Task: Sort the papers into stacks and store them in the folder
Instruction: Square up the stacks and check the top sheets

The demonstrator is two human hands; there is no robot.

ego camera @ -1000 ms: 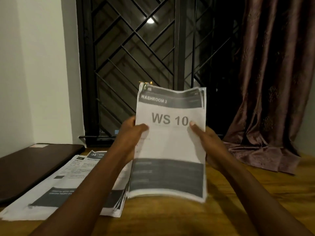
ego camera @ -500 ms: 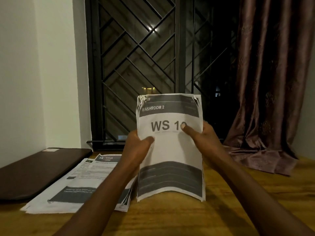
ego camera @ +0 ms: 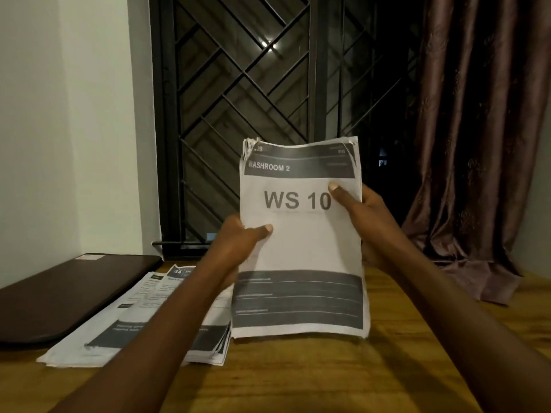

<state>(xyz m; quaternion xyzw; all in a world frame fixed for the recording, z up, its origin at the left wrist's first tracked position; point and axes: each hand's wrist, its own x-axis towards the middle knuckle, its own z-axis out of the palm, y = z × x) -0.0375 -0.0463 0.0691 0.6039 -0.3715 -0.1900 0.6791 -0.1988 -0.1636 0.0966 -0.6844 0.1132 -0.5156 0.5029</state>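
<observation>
I hold a stack of papers [ego camera: 301, 251] upright, its bottom edge resting on the wooden table [ego camera: 328, 377]. The top sheet reads "WASHROOM 2" and "WS 10". My left hand [ego camera: 238, 242] grips the stack's left edge, thumb on the front. My right hand [ego camera: 360, 210] grips the right edge higher up, thumb beside the "10". A second stack of printed papers [ego camera: 143, 332] lies flat on the table to the left, partly under my left forearm. A dark brown folder [ego camera: 65, 293] lies closed at the far left.
A window with a black metal grille [ego camera: 244, 84] stands behind the table. A brown curtain [ego camera: 477, 144] hangs at the right and pools onto the table's far right corner. A white wall is at the left.
The held stack stayed upright with its bottom edge on the table. My right thumb slid right off the "10", and my left hand dropped a little lower along the left edge.
</observation>
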